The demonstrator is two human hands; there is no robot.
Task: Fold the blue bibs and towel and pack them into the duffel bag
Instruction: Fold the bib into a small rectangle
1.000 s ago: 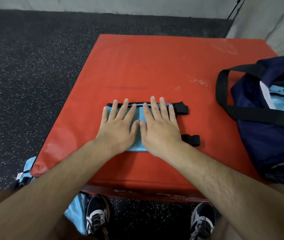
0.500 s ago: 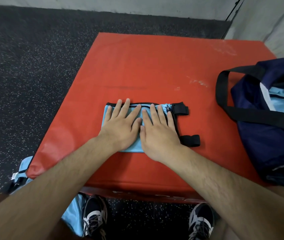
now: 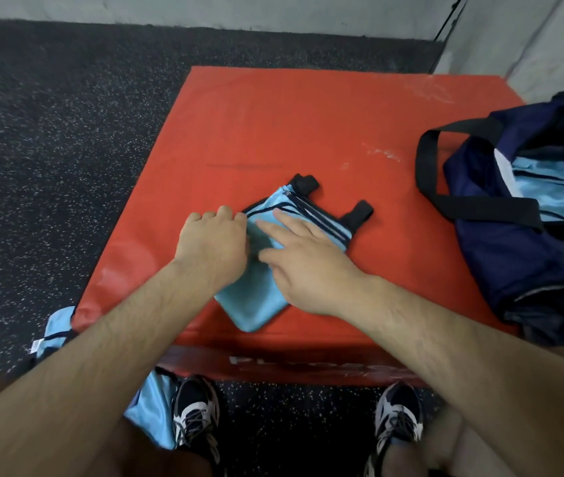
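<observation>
A folded light-blue fabric bib (image 3: 256,301) with dark stripes and black strap tabs is laid at an angle near the front edge of a red padded bench (image 3: 273,125). Its left edge is gripped by the left hand (image 3: 211,242), fingers curled round the fabric. The right hand (image 3: 308,263) is pressed flat on top, fingers straight and slightly spread. A navy fabric duffel bag (image 3: 514,242) with black handles is set open at the bench's right end, well apart from the bib, with pale blue fabric (image 3: 556,180) seen inside. More light-blue cloth (image 3: 153,404) is left on the speckled black floor (image 3: 50,132).
</observation>
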